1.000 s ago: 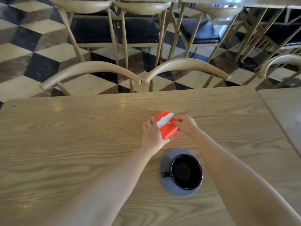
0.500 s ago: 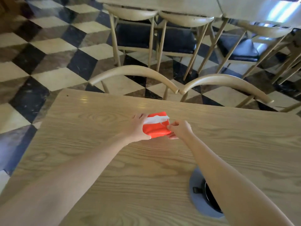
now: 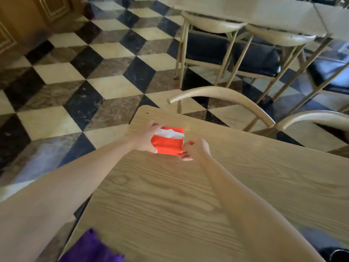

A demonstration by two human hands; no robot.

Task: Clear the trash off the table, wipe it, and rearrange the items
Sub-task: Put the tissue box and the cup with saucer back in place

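Observation:
A red tissue pack (image 3: 168, 143) with a white tissue sticking out of its top lies near the far left corner of the wooden table (image 3: 245, 176). My left hand (image 3: 145, 138) grips the pack's left side. The fingers of my right hand (image 3: 195, 150) pinch its right edge. A purple cloth (image 3: 90, 248) lies at the table's near left edge. The rim of a black cup (image 3: 338, 257) peeks in at the bottom right corner, mostly hidden behind my right forearm.
Two curved wooden chair backs (image 3: 226, 97) stand against the table's far side. More chairs with black seats (image 3: 256, 55) and another table (image 3: 264, 14) stand beyond. A checkered tile floor (image 3: 94, 78) lies to the left of the table's edge.
Both hands have slid the red tissue pack from beside the cup leftward to the table's far left corner. The view followed, so the cup and saucer have nearly left the frame.

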